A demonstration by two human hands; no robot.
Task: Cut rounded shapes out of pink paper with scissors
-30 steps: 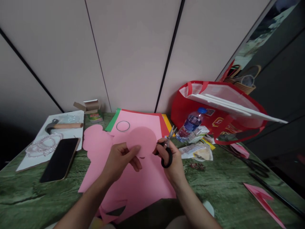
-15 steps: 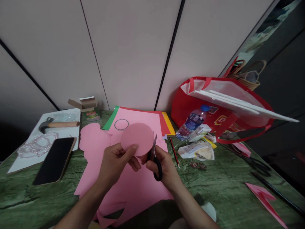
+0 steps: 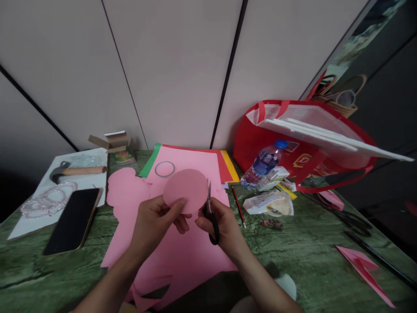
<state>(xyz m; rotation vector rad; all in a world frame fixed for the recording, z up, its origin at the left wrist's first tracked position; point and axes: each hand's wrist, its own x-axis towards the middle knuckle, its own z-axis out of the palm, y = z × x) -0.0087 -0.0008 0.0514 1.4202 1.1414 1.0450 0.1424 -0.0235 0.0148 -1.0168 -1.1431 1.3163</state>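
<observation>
In the head view, a green, marbled table [image 3: 26,271] stands against a pale panelled wall [image 3: 169,65] crossed by dark seams. On the left, a phone [image 3: 73,221] overlaps a white board [image 3: 19,226] bearing a hammer [image 3: 81,171] and strings of beads [image 3: 48,200]; a small open box [image 3: 121,154] is just behind. To the right, a red bag [image 3: 246,145] holds white panels [image 3: 325,138], with a water bottle [image 3: 262,167] in front of it and a red pencil [image 3: 239,206] nearer the middle. Pink sheets [image 3: 192,256] cover the centre, and a thin dark ring [image 3: 165,162] lies towards their far end.

Above these sheets is the pink circle [image 3: 185,189], between the two hands. The left hand [image 3: 156,221] pinches its lower left part, thumb on top. The right hand [image 3: 224,228] grips small black-handled scissors [image 3: 215,225], blades pointing up and away beside the circle's right edge — whether they touch it, I cannot tell.
</observation>
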